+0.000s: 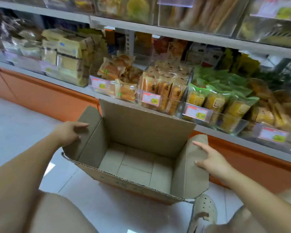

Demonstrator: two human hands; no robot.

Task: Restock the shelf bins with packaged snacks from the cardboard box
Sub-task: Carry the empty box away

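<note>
An open cardboard box (141, 128) stands on the floor in front of the shelf, and its inside is bare, with no packets in view. My left hand (69, 132) rests on the box's left flap (91, 118) with the fingers stretched out. My right hand (210, 158) lies against the right flap (191, 174), index finger and thumb spread. Clear shelf bins (160, 98) above the box hold packaged snacks: bread rolls (118, 69), orange cakes (165, 88) and green-wrapped cakes (215, 98).
The lowest shelf has an orange base panel (45, 95) just behind the box. Price tags (150, 99) hang on the bin fronts. My knees and a beige shoe (205, 209) are close to the box on the pale tiled floor (17, 125).
</note>
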